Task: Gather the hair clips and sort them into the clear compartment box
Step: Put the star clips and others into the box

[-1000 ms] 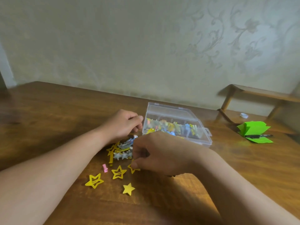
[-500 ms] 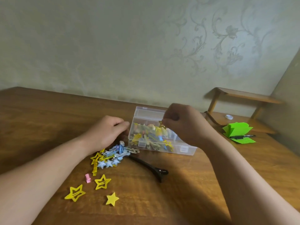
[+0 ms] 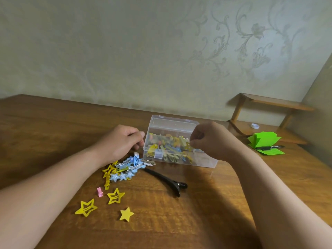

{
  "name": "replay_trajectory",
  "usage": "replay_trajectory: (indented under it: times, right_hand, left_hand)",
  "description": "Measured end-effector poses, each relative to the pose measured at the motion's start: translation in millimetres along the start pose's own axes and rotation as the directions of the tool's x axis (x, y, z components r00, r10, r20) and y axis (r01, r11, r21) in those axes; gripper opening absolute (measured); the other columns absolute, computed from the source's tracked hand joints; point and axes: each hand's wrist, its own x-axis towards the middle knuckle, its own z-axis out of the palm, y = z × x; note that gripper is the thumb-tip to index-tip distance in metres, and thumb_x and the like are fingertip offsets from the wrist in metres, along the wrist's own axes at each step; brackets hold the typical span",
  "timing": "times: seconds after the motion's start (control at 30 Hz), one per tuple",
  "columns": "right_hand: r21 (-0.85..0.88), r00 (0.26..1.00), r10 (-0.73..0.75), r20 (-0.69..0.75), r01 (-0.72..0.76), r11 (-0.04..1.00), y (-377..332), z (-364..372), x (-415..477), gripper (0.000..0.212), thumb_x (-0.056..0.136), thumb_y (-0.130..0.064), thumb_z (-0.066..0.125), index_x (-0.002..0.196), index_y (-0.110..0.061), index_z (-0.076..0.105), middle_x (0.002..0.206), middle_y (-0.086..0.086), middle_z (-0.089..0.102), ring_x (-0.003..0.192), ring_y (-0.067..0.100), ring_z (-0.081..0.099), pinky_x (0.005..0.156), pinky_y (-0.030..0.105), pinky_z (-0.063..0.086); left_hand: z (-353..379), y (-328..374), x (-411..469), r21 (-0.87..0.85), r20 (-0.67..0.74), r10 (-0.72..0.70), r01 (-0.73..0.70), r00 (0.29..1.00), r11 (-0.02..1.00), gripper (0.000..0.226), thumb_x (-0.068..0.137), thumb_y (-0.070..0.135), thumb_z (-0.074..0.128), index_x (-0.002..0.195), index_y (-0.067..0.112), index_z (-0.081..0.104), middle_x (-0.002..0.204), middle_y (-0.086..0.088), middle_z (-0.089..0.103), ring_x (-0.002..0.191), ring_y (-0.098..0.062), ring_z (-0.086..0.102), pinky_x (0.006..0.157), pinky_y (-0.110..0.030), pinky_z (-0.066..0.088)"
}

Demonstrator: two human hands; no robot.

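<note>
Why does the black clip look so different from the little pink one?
The black clip is long, thin and curved; the pink clip is short and stubby. The black clip looks far bigger than the pink clip. Both lie loose on the table, outside the clear box.

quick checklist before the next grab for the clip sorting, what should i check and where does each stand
1. Box lid open: ok. The clear compartment box has its lid upright at the back.
2. Right hand free: cannot tell. The right hand curls over the box beside a yellow clip; a pinch is unclear.
3. Box steadied: cannot tell. The left hand sits at its left wall; contact unclear.
4. All clips in: not ok. The clip pile, black clip, three yellow stars and pink clip lie on the table.
</note>
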Motion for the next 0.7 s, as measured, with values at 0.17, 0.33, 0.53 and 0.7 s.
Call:
replay_trajectory:
  times: [0.17,0.33,0.53,0.7]
  right_hand:
    - [-0.037,1.0,-0.003,0.027,0.004,0.999,-1.5,7.1,1.4,0.009,0.093,-0.024,0.072,0.089,-0.03,0.078,0.085,-0.01,0.074,0.076,0.014,0.072,0.075,0.042,0.066]
    - [-0.051,0.996,-0.017,-0.093,0.012,0.999,0.4,0.6,2.7,0.011,0.099,-0.023,0.066,0.095,-0.03,0.073,0.091,-0.013,0.071,0.08,0.007,0.065,0.075,0.035,0.062]
    - [-0.009,0.998,-0.016,-0.056,0.016,1.0,1.3,2.2,2.8,0.009,0.099,-0.023,0.067,0.099,-0.027,0.075,0.09,-0.011,0.073,0.084,0.012,0.069,0.08,0.04,0.064]
    - [-0.012,0.997,-0.051,-0.059,0.05,0.999,-3.0,1.6,0.8,0.009,0.1,-0.022,0.067,0.101,-0.027,0.075,0.091,-0.012,0.072,0.083,0.008,0.066,0.078,0.034,0.062]
  left_hand:
    - [0.0,-1.1,0.1,-0.008,0.001,-0.002,0.002,1.0,1.0,0.039,0.109,0.036,0.058,0.075,0.033,0.078,0.076,0.005,0.074,0.076,-0.009,0.066,0.076,-0.033,0.048]
    - [-0.2,-0.7,-0.5,0.0,0.002,0.001,-0.001,1.0,1.0,0.041,0.109,0.035,0.057,0.076,0.025,0.079,0.077,0.005,0.076,0.077,-0.008,0.067,0.078,-0.033,0.048]
    - [-0.3,-1.7,-0.1,0.007,0.003,0.001,-0.001,1.0,1.0,0.041,0.109,0.036,0.057,0.076,0.027,0.079,0.077,0.006,0.076,0.08,-0.01,0.068,0.079,-0.034,0.05]
    - [-1.7,-1.3,-2.2,0.032,0.016,-0.018,0.017,1.0,0.999,0.04,0.109,0.039,0.056,0.08,0.024,0.08,0.08,0.004,0.076,0.086,-0.017,0.07,0.085,-0.041,0.056]
